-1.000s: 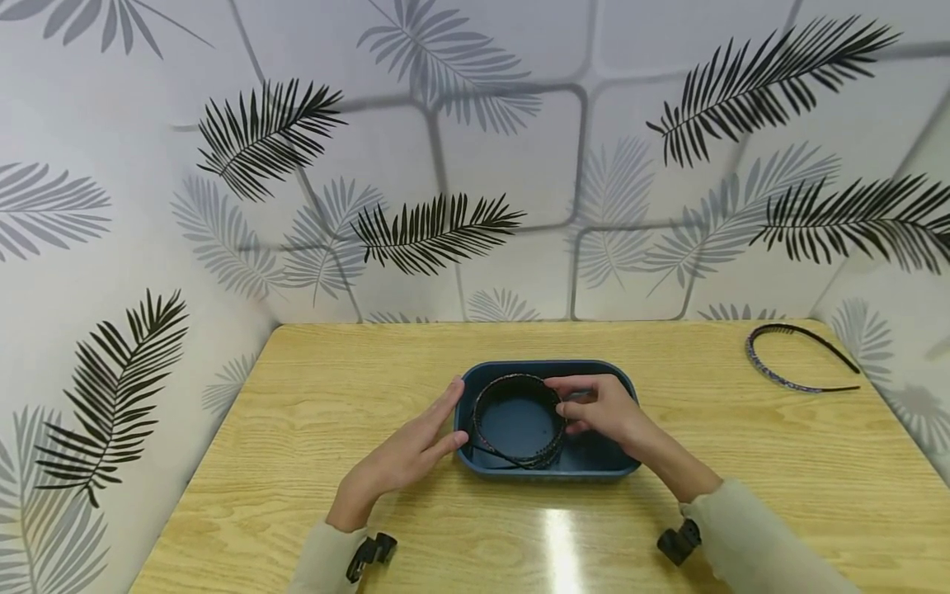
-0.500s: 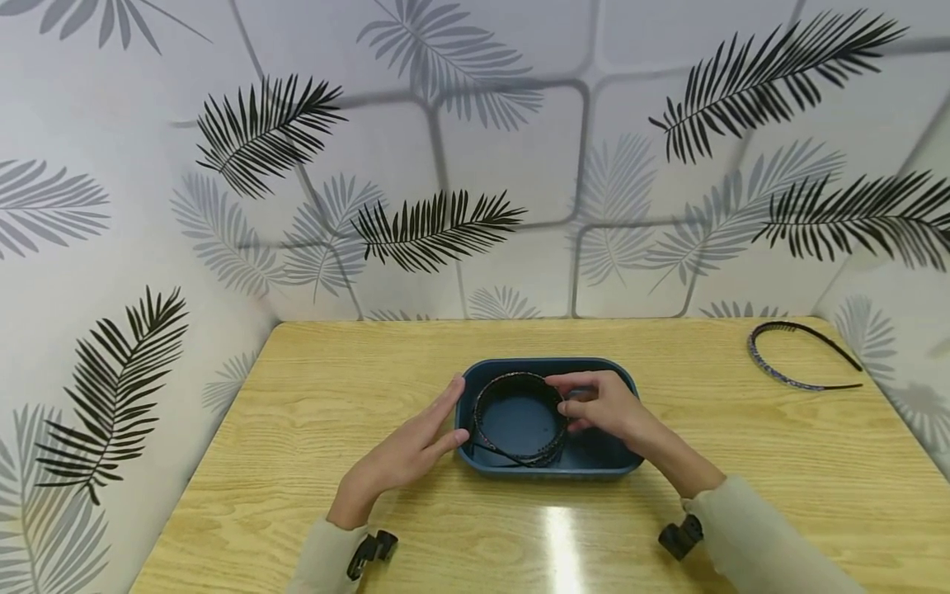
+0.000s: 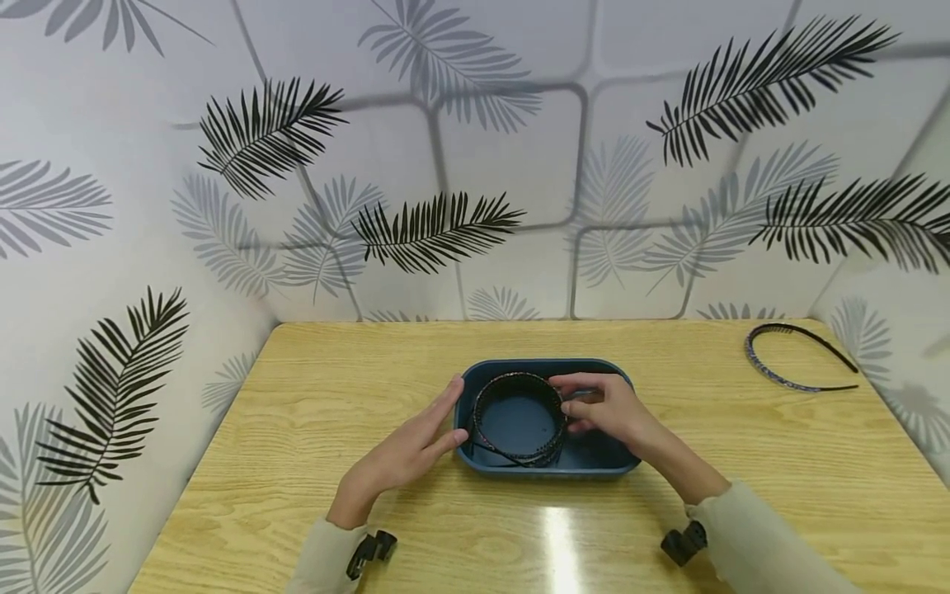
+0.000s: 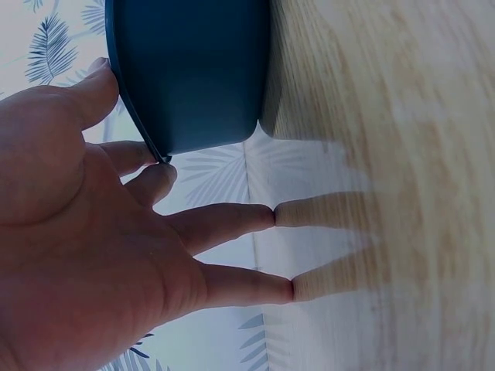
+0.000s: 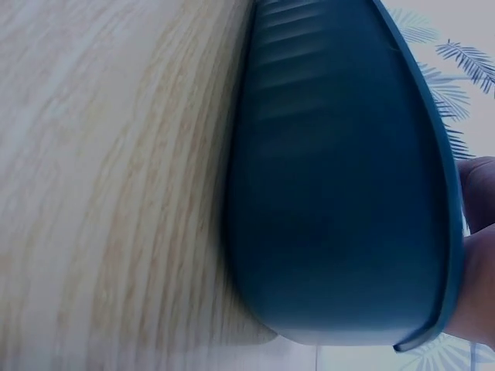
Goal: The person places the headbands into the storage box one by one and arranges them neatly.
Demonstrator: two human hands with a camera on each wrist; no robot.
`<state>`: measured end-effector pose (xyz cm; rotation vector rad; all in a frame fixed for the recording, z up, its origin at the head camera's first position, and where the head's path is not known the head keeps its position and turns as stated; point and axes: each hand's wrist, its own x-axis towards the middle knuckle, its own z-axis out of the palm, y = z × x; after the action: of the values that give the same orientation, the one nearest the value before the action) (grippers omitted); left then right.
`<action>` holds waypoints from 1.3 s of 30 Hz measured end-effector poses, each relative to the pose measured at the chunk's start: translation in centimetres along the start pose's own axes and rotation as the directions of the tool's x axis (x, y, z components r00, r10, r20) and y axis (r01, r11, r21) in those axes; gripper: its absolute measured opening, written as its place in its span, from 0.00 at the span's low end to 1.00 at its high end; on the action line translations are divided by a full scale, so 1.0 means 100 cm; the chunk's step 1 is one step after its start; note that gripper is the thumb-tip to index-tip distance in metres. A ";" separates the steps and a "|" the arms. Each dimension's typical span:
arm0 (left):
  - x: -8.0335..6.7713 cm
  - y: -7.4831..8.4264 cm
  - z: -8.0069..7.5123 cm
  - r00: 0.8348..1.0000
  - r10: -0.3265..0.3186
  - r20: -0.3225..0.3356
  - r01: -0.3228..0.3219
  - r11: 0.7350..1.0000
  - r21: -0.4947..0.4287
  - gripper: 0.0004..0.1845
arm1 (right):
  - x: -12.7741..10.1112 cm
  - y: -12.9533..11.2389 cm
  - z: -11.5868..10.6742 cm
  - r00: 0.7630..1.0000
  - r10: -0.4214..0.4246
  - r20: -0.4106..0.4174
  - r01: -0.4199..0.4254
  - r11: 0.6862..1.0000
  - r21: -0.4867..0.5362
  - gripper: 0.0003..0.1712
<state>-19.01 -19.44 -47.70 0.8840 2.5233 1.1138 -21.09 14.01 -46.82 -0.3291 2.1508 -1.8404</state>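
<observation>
A dark blue oblong box (image 3: 601,472) stands on the table, its outer wall (image 5: 332,178) filling much of the right wrist view. Several dark, glittery headbands (image 3: 529,456) lie inside its left half, overlapping in a ring. My right hand (image 3: 614,415) reaches over the box and pinches the right side of the ring between thumb and fingers. The left hand (image 3: 404,450) rests against the box's left end with fingers spread. In the left wrist view, thumb and fingers (image 4: 220,220) of that hand touch the box rim, two fingertips reaching down to the tabletop.
Another headband (image 3: 772,375), black with a blue-purple glittery part, lies at the far right of the wooden table (image 3: 334,371). A wall (image 3: 512,165) printed with leaves borders the table at the back and sides.
Little differs: my right hand shifts very slightly right while still pinching the headbands. The left hand and the box stay in place.
</observation>
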 end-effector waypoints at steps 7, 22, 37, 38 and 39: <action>0.001 -0.001 0.000 1.000 -0.009 0.013 0.009 1.000 0.008 0.39 | -0.004 -0.004 -0.009 0.999 -0.033 -0.018 0.033 0.999 0.010 0.25; 0.002 -0.002 0.001 1.000 -0.007 0.008 0.007 1.000 0.018 0.39 | -0.027 -0.010 -0.045 0.983 -0.138 -0.118 0.143 0.989 0.035 0.26; 0.001 -0.001 0.001 1.000 -0.001 -0.004 0.001 1.000 0.023 0.40 | -0.052 0.001 -0.071 0.927 -0.205 -0.314 0.218 0.976 0.005 0.25; 0.001 -0.001 0.001 1.000 0.000 -0.006 0.000 1.000 0.022 0.40 | -0.054 0.003 -0.073 0.922 -0.210 -0.324 0.223 0.975 0.002 0.25; 0.001 -0.001 0.001 1.000 0.003 -0.007 -0.003 1.000 0.022 0.40 | -0.056 0.004 -0.074 0.918 -0.213 -0.336 0.225 0.974 -0.002 0.24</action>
<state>-19.10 -19.38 -47.85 0.8912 2.5454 1.0941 -18.57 22.88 -45.78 -0.2746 2.3784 -2.1959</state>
